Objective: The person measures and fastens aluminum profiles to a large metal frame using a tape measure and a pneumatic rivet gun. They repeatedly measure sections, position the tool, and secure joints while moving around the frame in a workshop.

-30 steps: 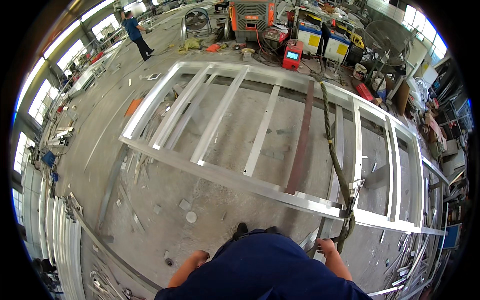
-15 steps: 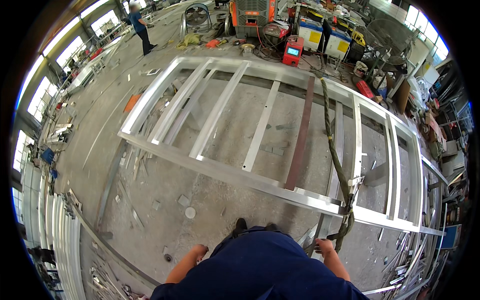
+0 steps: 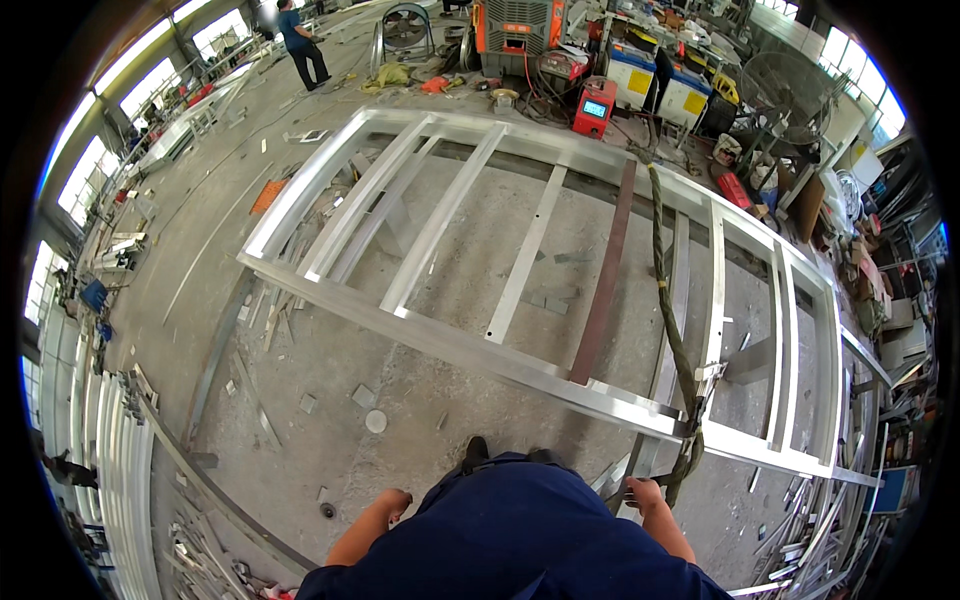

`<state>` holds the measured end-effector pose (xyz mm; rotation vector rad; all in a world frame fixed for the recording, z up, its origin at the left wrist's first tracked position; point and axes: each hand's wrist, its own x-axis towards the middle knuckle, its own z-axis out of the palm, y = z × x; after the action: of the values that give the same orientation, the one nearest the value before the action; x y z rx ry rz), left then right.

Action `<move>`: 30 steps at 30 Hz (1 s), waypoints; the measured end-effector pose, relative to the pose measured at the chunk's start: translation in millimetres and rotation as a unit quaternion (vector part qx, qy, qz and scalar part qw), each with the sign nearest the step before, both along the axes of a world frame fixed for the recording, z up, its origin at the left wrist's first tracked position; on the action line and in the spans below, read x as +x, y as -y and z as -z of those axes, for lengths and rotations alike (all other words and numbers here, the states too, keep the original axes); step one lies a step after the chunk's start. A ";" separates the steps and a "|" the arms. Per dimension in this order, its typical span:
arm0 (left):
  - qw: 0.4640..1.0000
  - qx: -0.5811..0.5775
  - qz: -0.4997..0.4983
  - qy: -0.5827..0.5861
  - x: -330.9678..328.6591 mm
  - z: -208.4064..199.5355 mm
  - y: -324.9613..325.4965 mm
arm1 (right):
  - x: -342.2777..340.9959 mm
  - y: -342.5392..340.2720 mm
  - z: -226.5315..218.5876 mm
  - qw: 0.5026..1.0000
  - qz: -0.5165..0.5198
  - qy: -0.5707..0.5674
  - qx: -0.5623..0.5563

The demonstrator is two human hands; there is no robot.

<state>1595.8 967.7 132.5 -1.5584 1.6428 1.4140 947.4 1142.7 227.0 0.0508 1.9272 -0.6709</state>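
The large metal frame (image 3: 526, 255) lies raised above the floor just in front of the person, spanning most of the view. Among its pale crossbars sits one brown bar (image 3: 607, 270), and to the right of that a thick green cable (image 3: 664, 305) runs across the frame and hangs over the near rail. The right hand (image 3: 645, 492), fingers curled, is right beside the cable's drooping end; the hand is small and partly turned away, so I cannot tell whether it grips anything. The left hand (image 3: 396, 502) is well apart from it, bent inward near the waist and clear of the frame, its fingers too small to read. The step looks like standing ready at the near rail; work on the crossbars would call for a reach forward. Beyond the far rail stands a red machine (image 3: 594, 108) with a lit screen.
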 end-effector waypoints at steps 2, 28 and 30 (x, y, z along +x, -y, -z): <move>1.000 0.001 0.003 0.000 -1.3 0.7 -1.1 | -0.4 1.5 -3.1 1.000 -0.001 0.001 -0.004; 0.999 0.014 -0.007 0.032 -5.2 3.8 -4.4 | -2.5 -8.7 1.1 1.000 -0.014 0.021 0.004; 0.997 0.043 0.011 0.062 -6.2 5.0 -0.3 | -2.4 -6.6 -1.4 1.000 -0.018 0.013 0.008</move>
<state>1589.6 968.0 127.5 -1.5419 1.5032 1.3318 945.0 1149.2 228.4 0.0349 1.9034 -0.6291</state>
